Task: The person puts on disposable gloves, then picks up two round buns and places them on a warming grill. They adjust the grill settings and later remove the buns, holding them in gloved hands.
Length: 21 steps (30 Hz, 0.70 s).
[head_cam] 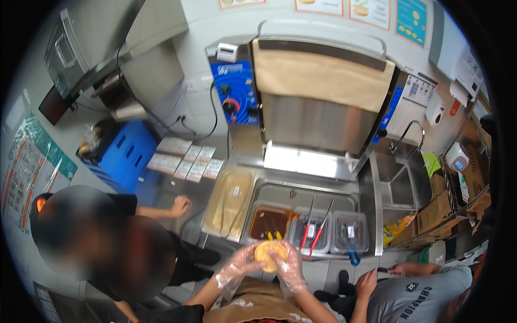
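Observation:
A round, pale golden bun [263,253] is between my two hands, in front of my apron. My left hand [242,263], in a clear plastic glove, grips the bun's left edge. My right hand [291,267], gloved likewise, holds it from the right, its thumb across the bun's face. Just beyond is a container of brown sauce [268,221] with yellow-handled tools. To its right, red-handled tongs [317,234] rest over a lidded clear container [298,220]. Blue-handled tongs [354,254] lie at another clear container [350,222].
A long metal pan [252,177] with metal tongs stands left of the sauce. Behind is a steel toaster-like machine [315,121]; a sink [394,181] is right. One person's hand [180,206] rests on the counter at left; another person [412,294] stands at right.

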Each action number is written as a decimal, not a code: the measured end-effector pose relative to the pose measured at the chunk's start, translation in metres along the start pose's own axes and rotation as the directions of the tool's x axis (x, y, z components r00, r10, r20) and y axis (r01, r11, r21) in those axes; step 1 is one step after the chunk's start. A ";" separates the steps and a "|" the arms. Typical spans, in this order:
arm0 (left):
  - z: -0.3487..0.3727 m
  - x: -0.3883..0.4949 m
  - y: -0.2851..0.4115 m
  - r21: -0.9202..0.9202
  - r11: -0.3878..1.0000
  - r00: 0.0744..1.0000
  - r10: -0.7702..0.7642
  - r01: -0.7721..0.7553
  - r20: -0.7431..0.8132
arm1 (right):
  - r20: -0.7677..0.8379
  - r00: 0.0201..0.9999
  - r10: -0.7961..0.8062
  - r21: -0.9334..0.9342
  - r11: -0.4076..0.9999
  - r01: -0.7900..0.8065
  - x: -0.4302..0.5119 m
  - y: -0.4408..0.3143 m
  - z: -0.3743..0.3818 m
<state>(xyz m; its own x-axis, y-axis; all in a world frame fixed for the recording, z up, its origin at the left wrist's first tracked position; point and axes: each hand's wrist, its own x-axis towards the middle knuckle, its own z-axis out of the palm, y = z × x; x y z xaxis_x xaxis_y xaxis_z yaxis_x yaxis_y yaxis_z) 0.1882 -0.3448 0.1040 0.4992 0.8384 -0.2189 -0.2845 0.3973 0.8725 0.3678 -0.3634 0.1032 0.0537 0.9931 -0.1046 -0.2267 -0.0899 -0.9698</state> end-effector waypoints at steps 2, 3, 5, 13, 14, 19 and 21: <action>-0.019 -0.001 0.001 0.061 0.997 0.998 -0.039 0.042 -0.042 | -0.019 1.000 -0.013 -0.057 0.998 0.012 -0.003 0.006 0.021; -0.029 0.001 0.004 0.106 0.990 0.992 -0.086 0.096 -0.097 | -0.013 0.999 -0.046 -0.178 0.983 0.043 -0.003 0.006 0.028; -0.052 0.005 0.011 0.058 0.997 0.998 -0.041 0.043 -0.046 | -0.061 0.994 -0.091 -0.214 0.974 0.076 -0.014 0.003 0.041; -0.217 0.142 0.090 0.440 0.874 0.876 0.365 -0.206 -0.314 | -0.197 0.980 -0.001 -0.211 0.977 -0.042 -0.076 0.013 0.034; -0.233 0.164 0.098 0.671 0.726 0.868 0.419 -0.147 -0.264 | -0.217 0.976 0.010 -0.197 0.979 -0.054 -0.085 0.020 0.032; -0.263 0.258 0.098 0.969 0.151 0.937 0.261 0.197 -0.231 | -0.309 0.949 0.059 -0.110 0.989 -0.097 -0.125 0.055 0.045; -0.269 0.281 0.091 0.982 0.024 0.952 0.243 0.187 -0.187 | -0.267 0.957 0.111 -0.098 0.985 -0.142 -0.138 0.061 0.054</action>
<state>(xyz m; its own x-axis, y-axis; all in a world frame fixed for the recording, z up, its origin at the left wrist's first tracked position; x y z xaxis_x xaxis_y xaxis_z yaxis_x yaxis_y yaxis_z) 0.0823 0.0269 0.0042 0.2527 0.9644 -0.0777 0.8902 -0.2002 0.4093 0.2938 -0.5023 0.0706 0.2857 0.9204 -0.2670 -0.1356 -0.2370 -0.9620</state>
